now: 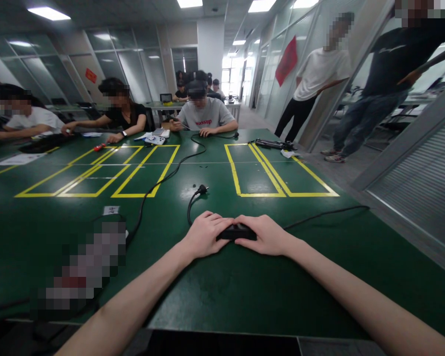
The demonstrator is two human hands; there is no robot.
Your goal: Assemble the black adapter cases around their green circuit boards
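2 arms (144, 284) reach forward, left hand (206, 235) and right hand (269, 235) curled inward

Ceiling lights (49, 13) glare above the dim green table (222, 296); beyond it, a window (228, 74) washes out; pixelation masks patches around it.

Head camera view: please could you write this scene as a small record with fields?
Surface: green table with yellow tape outlines
Left hand: grips left end of black block
Right hand: grips its right end
Plug: black, lying beyond the left hand
Across the table: person in grey shirt
Hidden: both block ends, under the fingers
Unclear: pixelated thing at left
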